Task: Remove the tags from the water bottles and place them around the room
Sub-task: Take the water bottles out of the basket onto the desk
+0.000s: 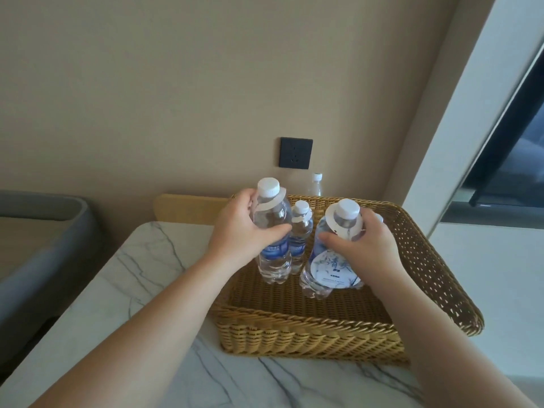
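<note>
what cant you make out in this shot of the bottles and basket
Head view only:
- Bottle behind the right hand: only a sliver shows; the hand and the tagged bottle cover it.
- Print on that bottle's hanging tag: too small and blurred to read.
- Bottle behind the basket: the basket rim hides its lower part.
- Left hand bottle's blue label: too blurred to read.

Marble table (141, 260) — black wall socket (296, 152)

The basket (309, 328) sits on the table (141, 275) at my twelve o'clock. In it, the bottle in my left hand (241, 228) stands at eleven, the bottle in my right hand (365, 242) at one, a third bottle (300, 231) between and behind them. Another bottle (315, 185) stands beyond the basket, by the wall socket (295, 152).
</note>
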A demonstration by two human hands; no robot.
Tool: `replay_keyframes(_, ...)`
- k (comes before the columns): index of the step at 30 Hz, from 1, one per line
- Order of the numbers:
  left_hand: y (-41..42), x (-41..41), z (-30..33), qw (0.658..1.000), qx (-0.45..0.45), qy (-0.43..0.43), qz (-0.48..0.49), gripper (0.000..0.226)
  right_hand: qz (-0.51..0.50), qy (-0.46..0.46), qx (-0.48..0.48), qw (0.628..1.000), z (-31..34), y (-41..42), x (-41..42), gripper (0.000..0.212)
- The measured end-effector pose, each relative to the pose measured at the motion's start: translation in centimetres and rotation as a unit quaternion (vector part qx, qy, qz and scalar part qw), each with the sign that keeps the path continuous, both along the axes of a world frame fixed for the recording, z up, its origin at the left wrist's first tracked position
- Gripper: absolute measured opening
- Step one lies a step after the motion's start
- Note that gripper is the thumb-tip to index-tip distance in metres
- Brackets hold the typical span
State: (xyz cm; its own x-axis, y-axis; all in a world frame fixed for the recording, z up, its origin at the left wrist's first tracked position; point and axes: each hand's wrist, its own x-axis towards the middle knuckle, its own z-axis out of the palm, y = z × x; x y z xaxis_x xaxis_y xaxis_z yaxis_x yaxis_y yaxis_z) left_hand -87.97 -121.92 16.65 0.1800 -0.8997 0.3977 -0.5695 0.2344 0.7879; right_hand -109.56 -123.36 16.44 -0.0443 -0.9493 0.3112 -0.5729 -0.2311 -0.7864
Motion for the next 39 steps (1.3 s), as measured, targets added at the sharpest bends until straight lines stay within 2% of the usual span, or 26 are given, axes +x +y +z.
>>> replay_keyframes(7,2.9,2.4,6.6,0.996,-0.020,0.059,0.058,0.071,0.050,-0.019,-0.042,0.998,5.5,-0.1,1.2,0.047)
replay_keyframes(14,6.5,7.9,9.7,0.987,-0.030,0.017,0.160,0.057,0.116,-0.035,-0.080,0.989,10.2,1.3,6.1,0.043)
replay_keyframes(20,7.5,14.6,9.5,0.979,-0.017,0.002,0.201,0.052,0.154,-0.058,-0.070,0.984,11.4,2.0,12.8,0.046)
replay_keyframes(27,5.8,23.8,6.1,0.983,-0.018,0.013,0.183,0.051,0.157,-0.060,-0.044,0.985,8.3,0.8,23.0,0.045)
replay_keyframes(39,0.9,34.0,-4.9,0.987,0.047,0.015,0.152,0.055,0.108,-0.028,0.069,0.991,-4.4,-2.0,36.8,0.049)
